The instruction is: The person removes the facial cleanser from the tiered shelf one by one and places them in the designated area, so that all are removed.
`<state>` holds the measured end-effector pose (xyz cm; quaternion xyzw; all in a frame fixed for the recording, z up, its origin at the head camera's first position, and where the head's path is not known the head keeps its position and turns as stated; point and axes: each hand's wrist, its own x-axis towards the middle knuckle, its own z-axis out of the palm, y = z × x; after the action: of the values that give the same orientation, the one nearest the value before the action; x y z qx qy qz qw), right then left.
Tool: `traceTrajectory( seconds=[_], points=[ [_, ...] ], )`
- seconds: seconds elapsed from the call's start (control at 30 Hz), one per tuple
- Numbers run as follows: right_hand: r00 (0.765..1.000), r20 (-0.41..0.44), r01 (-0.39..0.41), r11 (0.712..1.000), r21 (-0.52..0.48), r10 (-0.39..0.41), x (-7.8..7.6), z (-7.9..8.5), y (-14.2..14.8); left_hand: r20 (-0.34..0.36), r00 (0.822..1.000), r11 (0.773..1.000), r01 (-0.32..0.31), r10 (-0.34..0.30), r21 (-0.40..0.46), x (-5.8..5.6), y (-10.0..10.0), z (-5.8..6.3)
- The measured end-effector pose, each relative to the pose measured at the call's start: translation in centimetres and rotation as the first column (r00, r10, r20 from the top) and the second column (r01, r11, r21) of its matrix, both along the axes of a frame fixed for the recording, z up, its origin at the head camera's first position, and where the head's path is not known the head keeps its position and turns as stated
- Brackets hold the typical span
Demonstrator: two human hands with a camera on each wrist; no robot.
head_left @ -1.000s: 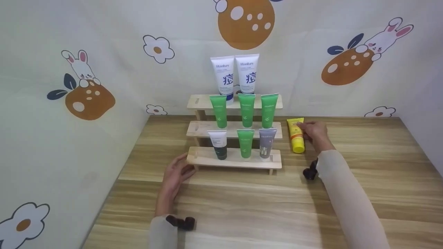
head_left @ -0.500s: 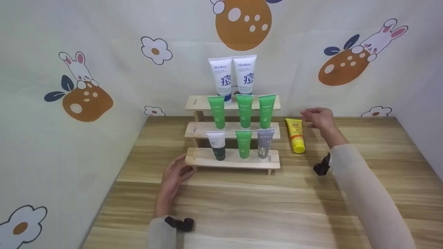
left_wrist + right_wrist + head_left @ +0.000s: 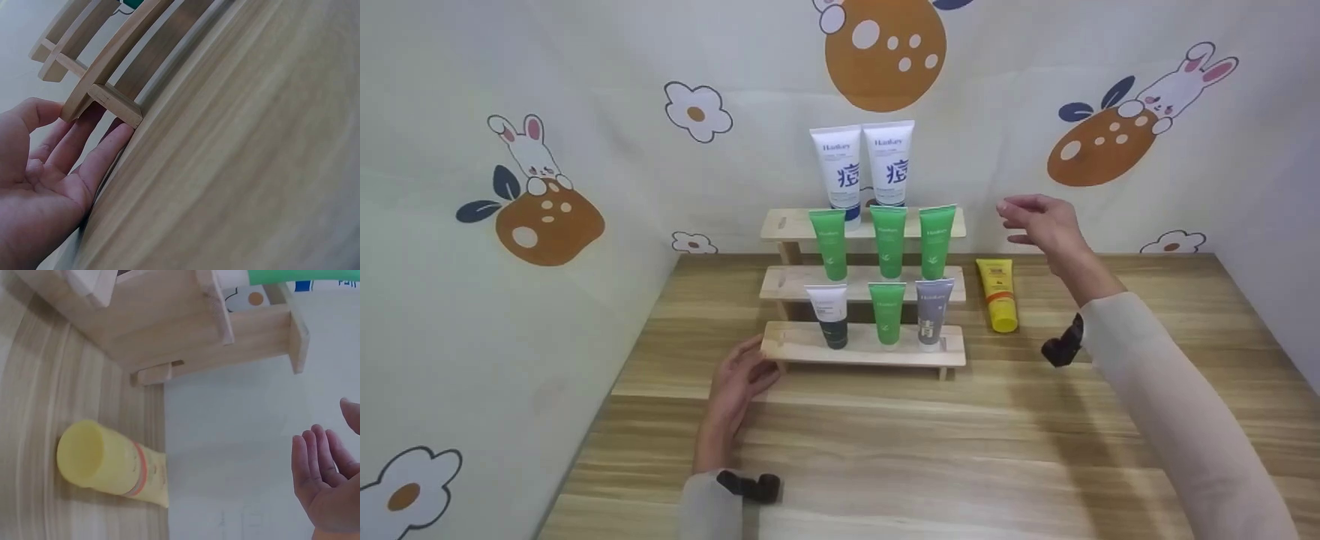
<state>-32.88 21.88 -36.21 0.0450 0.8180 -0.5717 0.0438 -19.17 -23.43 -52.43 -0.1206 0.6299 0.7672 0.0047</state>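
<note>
Our left hand (image 3: 739,379) grips the wooden rack (image 3: 862,356) by its lower left end. Our right hand (image 3: 1046,225), half-spread and relaxed, holds nothing and hangs in the air near the yellow tube (image 3: 997,296), which lies flat on the bench (image 3: 885,450) just right of the rack. Two white tubes (image 3: 838,161) stand at the rack's top, three green tubes (image 3: 889,244) one step lower.
</note>
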Motion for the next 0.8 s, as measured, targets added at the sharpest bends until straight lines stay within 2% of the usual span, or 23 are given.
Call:
traceTrajectory(
  seconds=[0.3,0.63,0.8],
  points=[
    [0.992,-0.106,-0.068,0.997,-0.044,0.063,0.3,2.8,-2.1,0.000,1.000,1.000,0.003,-0.003,-0.003,0.0,0.1,0.0],
    [0.986,-0.106,-0.144,0.980,-0.134,0.131,0.3,6.5,-4.6,-0.017,1.000,1.000,0.013,-0.013,0.024,0.1,0.0,-0.1],
    [0.980,-0.134,-0.165,0.980,-0.112,0.150,0.1,7.9,-5.9,-0.019,1.000,0.999,0.008,-0.007,0.032,0.0,0.0,-0.1]
  ],
)
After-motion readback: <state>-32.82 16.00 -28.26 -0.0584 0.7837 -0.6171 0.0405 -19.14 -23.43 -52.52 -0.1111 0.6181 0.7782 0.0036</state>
